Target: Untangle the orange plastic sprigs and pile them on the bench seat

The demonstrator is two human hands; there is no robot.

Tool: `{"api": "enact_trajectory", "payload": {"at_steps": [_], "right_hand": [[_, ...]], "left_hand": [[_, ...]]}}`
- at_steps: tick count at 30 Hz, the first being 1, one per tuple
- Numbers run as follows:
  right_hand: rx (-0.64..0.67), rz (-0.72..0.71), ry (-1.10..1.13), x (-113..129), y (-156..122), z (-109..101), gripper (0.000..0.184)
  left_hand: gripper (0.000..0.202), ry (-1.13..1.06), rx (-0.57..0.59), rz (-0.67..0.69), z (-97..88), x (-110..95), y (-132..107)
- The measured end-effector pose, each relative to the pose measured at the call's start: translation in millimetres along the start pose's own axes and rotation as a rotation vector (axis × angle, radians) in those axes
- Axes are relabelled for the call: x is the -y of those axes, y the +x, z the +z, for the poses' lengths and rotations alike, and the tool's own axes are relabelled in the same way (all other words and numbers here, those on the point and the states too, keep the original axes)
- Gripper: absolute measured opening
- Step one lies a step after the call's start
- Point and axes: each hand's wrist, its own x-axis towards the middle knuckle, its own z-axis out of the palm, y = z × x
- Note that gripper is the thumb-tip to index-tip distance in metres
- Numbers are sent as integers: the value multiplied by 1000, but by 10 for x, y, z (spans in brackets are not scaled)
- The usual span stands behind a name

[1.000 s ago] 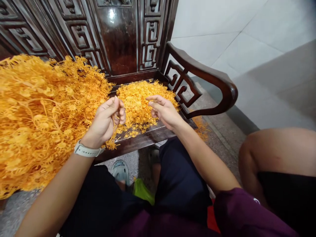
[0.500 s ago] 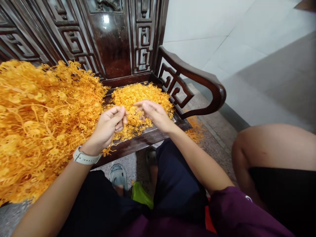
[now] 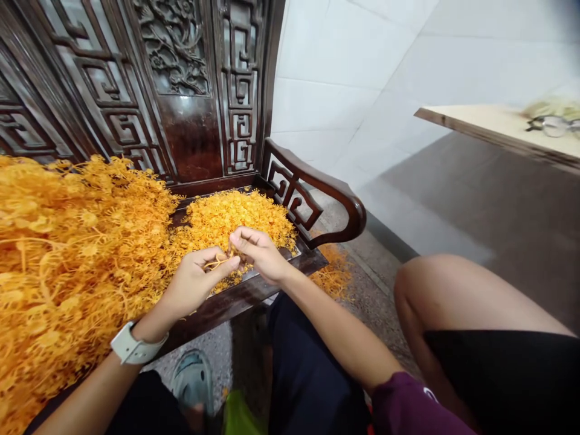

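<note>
My left hand (image 3: 197,278), with a pale watch on its wrist, pinches a thin orange-yellow plastic flower sprig (image 3: 214,263) between thumb and fingers. Touching the left fingertips, my right hand (image 3: 263,254) has its thumb and fingers closed at the sprig's other end; what exactly lies between them is partly hidden. Behind both hands a smaller heap of loose orange-yellow flower pieces (image 3: 240,211) covers the bench seat. A much larger, tangled pile of orange-yellow flower sprigs (image 3: 81,241) rises to the left, beside my left forearm.
The dark carved wooden bench (image 3: 190,136) has a curved armrest (image 3: 333,190) on the right. Orange scraps (image 3: 334,272) lie on the floor below it. Another person's bare leg (image 3: 457,290) is at the right. Glasses (image 3: 555,125) rest on a wooden tabletop (image 3: 489,121).
My hands, apart before, have come together at the fingertips. A thin sprig now shows in the left hand. The view has shifted up and right, bringing the tabletop and glasses in.
</note>
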Motion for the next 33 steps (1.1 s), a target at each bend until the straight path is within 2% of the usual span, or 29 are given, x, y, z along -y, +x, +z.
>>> {"api": "enact_trajectory", "payload": {"at_steps": [4, 7, 9, 12, 15, 19, 25, 29, 33], "right_hand": [[-6, -43, 3, -4, -3, -6, 43], [-39, -88, 43, 0, 0, -9, 43], [-39, -64, 107, 8, -2, -2, 45], [-46, 21, 213, 19, -10, 22, 47], [-33, 52, 262, 11, -15, 54, 49], [18, 4, 223, -27, -17, 92, 49], [85, -117, 114, -43, -43, 127, 49], [84, -109, 198, -43, -79, 179, 50], [69, -61, 311, -74, -122, 261, 49]], "left_hand": [[32, -4, -39, 52, 2, -16, -6], [24, 44, -136, 34, 29, 1, -26], [23, 75, -141, 32, 45, 18, -39], [23, 30, -64, 54, 50, 22, -41], [24, -138, -4, -6, 48, -1, -18], [30, -385, 61, -92, 60, -7, 8], [27, -556, 159, -145, 60, -19, -28], [28, -710, 191, -199, 64, -77, -36], [27, -771, 185, -218, 53, -83, -22]]}}
